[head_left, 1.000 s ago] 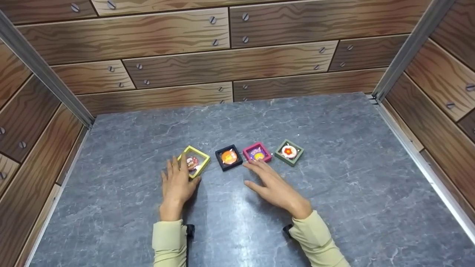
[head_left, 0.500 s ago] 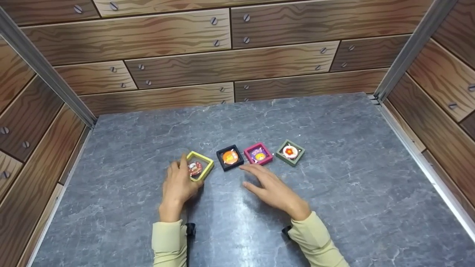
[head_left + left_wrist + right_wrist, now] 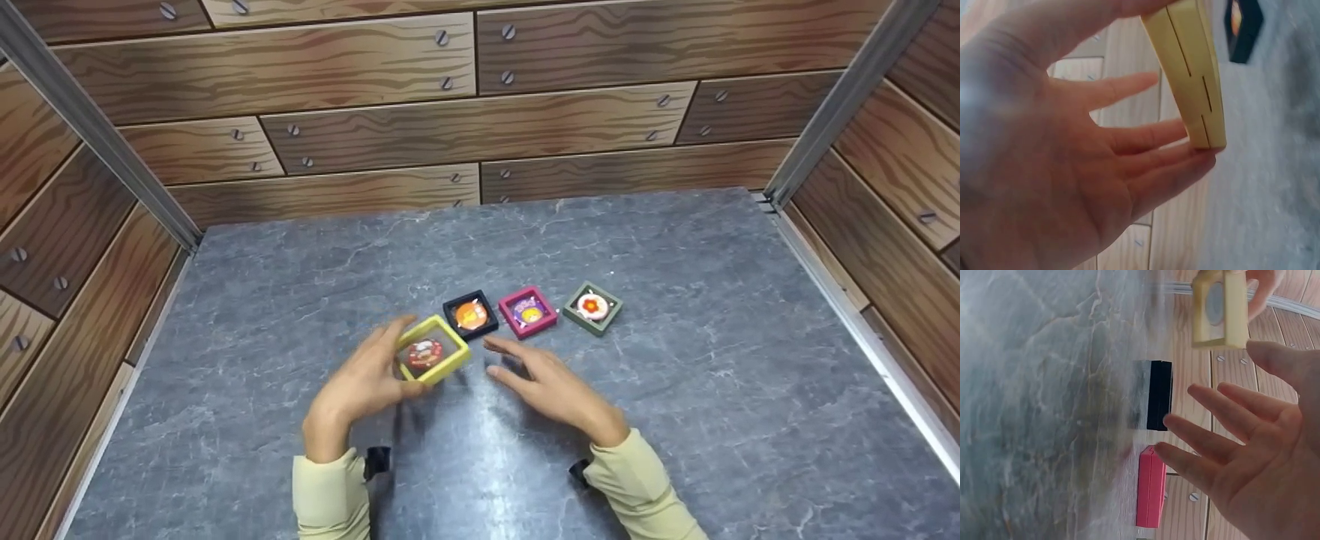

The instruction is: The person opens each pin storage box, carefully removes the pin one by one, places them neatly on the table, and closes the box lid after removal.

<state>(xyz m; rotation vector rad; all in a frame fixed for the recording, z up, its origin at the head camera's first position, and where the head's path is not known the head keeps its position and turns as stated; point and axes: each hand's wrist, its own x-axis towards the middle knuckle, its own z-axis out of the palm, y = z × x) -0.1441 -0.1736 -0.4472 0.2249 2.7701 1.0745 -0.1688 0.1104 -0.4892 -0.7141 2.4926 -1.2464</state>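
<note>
The left hand has a yellow frame pinched above the desk; the right hand hangs wide, a pink frame ahead.

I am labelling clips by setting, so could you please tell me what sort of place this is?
Probably a small staged work booth: flat wood-plank-patterned wall panels on three sides, straight grey metal corner posts, and a flat grey marble-patterned tabletop between them.
</note>
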